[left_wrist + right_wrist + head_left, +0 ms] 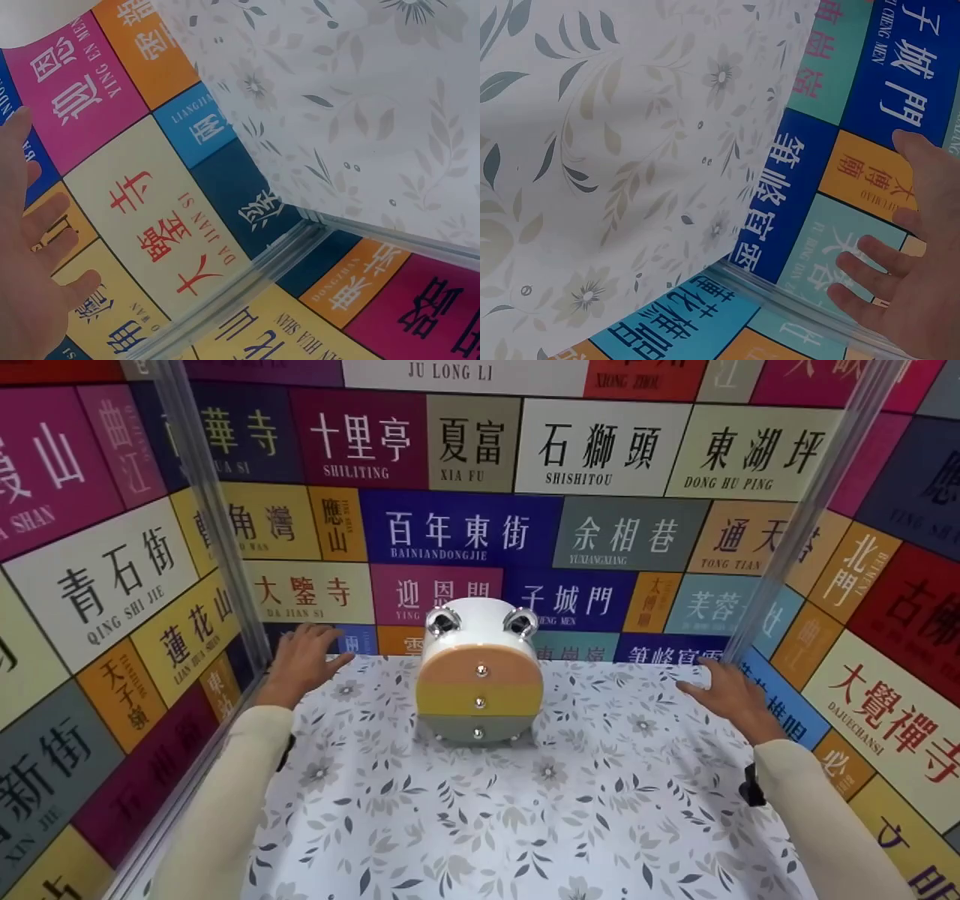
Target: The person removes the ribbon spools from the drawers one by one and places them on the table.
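Observation:
A small rounded drawer cabinet [480, 682] stands upright near the back of the table, in the middle of the head view. Its white body carries orange, yellow and grey-green drawer fronts, each with a silver knob, and two chrome rings like eyes sit on top. All three drawers look closed. My left hand [300, 664] is at the table's far left, fingers spread, holding nothing; the left wrist view also shows this hand [34, 277]. Over at the far right, my right hand [731, 697] is likewise empty, its fingers [881, 281] apart. Neither hand touches the cabinet.
A white cloth with grey flowers and leaves covers the table [480, 825]. Panels [457, 529] printed with coloured place-name signs enclose it at the back and both sides. Clear upright strips [225, 525] run along the left and right corners.

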### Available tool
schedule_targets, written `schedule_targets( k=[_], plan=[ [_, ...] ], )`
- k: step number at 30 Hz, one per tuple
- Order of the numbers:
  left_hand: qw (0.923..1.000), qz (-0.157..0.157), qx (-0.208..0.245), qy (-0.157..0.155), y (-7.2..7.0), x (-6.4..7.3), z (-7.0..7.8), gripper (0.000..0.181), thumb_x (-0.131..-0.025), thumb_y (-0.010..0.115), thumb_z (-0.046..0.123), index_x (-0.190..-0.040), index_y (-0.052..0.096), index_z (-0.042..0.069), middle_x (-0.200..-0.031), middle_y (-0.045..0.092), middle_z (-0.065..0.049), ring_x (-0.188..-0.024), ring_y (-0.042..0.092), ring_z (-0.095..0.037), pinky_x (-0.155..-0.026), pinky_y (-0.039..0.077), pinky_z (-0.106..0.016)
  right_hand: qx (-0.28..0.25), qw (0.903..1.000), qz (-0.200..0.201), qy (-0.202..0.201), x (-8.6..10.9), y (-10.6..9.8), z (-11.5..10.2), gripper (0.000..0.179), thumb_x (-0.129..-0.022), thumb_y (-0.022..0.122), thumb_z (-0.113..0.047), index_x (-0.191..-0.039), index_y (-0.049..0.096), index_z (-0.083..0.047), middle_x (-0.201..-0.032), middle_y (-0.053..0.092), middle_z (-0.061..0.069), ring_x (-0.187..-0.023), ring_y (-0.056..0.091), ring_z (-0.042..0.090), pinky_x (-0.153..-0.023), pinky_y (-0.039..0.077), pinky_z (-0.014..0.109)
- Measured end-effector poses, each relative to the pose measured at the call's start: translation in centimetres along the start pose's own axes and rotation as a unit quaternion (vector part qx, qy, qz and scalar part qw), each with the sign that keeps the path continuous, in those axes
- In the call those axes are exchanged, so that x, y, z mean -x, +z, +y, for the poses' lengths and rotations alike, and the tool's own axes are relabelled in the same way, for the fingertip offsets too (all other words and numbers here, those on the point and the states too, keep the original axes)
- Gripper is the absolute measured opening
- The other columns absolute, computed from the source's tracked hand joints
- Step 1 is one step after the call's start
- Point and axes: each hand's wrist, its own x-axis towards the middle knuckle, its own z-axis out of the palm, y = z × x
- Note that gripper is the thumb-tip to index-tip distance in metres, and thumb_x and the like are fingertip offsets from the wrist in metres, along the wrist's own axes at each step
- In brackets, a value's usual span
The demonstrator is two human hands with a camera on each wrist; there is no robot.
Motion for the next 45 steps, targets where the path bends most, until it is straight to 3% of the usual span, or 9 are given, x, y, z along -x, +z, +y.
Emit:
schedule_targets(
  k=[10,25,31,45],
  plan=[
    [1.0000,0.001,0.007,0.004,-0.7,-0.8,1.0,0.055,-0.101,0.067,0.044,-0.146,0.059,0.013,-0.147,0.056,-0.016,-0.141,0.042,-0.040,-0.114,0.032,-0.068,-0.003,0.9998,0.018,-0.002,-0.2,-0.5,-1.2,0.098,-0.095,0.059,-0.069,-0.156,0.036,0.004,-0.153,0.032,0.041,-0.139,0.033,0.062,-0.105,0.032,0.079],
    [0.9989,0.034,0.005,0.034,-1.6,-2.3,3.4,0.052,-0.100,0.068,0.044,-0.142,0.062,0.013,-0.143,0.061,-0.014,-0.138,0.048,-0.038,-0.114,0.036,-0.064,0.013,0.9988,0.040,-0.025,-0.2,-0.8,-3.1,0.098,-0.092,0.058,-0.075,-0.154,0.043,0.000,-0.142,0.046,0.036,-0.127,0.047,0.055,-0.099,0.042,0.074],
    [0.9981,0.044,0.022,0.038,-1.7,-2.9,4.6,0.053,-0.100,0.067,0.046,-0.143,0.062,0.015,-0.141,0.062,-0.013,-0.137,0.050,-0.037,-0.113,0.036,-0.064,0.021,0.9980,0.043,-0.040,-0.2,-0.6,-4.2,0.090,-0.095,0.060,-0.068,-0.153,0.044,-0.001,-0.126,0.055,0.031,-0.111,0.058,0.047,-0.086,0.053,0.064],
    [0.9948,0.049,0.070,0.055,-2.0,-4.7,7.1,0.048,-0.101,0.066,0.045,-0.140,0.064,0.017,-0.142,0.062,-0.012,-0.136,0.050,-0.036,-0.112,0.038,-0.060,0.048,0.9959,0.049,-0.059,-1.0,-0.3,-7.3,0.086,-0.096,0.060,-0.067,-0.153,0.047,-0.004,-0.129,0.057,0.030,-0.111,0.061,0.047,-0.088,0.053,0.064]
  ],
)
